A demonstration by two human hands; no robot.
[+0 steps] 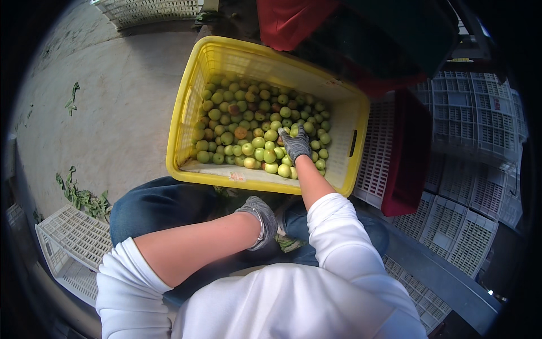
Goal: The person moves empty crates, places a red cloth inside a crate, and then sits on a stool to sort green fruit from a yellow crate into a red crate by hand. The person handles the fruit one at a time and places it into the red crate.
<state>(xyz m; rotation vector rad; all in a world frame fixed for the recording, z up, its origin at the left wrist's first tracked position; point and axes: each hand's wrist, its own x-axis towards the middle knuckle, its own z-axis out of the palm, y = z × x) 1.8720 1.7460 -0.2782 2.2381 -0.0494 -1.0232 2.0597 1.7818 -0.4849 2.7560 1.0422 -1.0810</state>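
A yellow-rimmed plastic crate [264, 185] with pale inner walls stands before my knees. Small round green fruits [258, 142], some blushed reddish brown, cover its floor. My right hand [296, 142], in a grey knit glove, reaches over the near rim and rests among the fruits towards the right side. Its thumb and fingers are spread, with fruits showing between and beneath them; I see none lifted. My left hand [263, 222], also gloved in grey, is between my knees, outside the crate and below its near rim. Its fingers are mostly hidden, and a thin bracelet circles the wrist.
Right of the crate stand a dark red crate [406, 156] and stacked white slatted crates [449, 229]. Another white crate [78, 237] lies at lower left near wilted leaves [82, 197] on the concrete floor [123, 110]. Red cloth [292, 21] hangs beyond the far rim.
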